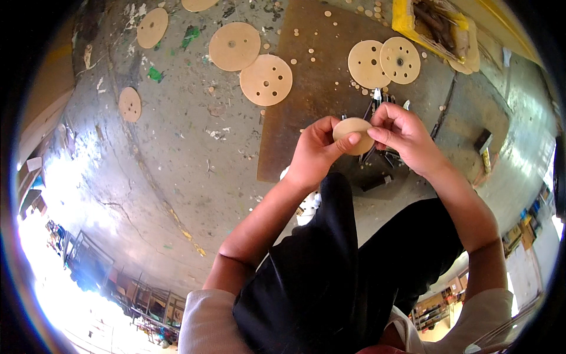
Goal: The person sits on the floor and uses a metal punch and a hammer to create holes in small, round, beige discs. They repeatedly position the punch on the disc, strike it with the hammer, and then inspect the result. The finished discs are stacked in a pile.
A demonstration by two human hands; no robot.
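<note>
Between my hands, above the floor, is a small tan disc (350, 127), tilted toward me. My left hand (316, 148) grips its left side, thumb lying across the face and fingers behind. At the right edge, my right hand (403, 134) pinches the rim between thumb and finger. No holes show on the part I can see. Just beyond lie two larger overlapping discs, a left one (364, 59) and a right one (407, 71), both punched with holes. Beneath my hands are dark rod-like tools (377, 99), partly hidden.
A brown sheet (318, 76) covers part of the stained floor (177, 147), scattered with tiny round cut-outs. More holed discs (266, 80) lie to the left. A yellow crate (405, 20) with brown pieces stands at the far right. A dark block-headed tool (483, 141) lies at right.
</note>
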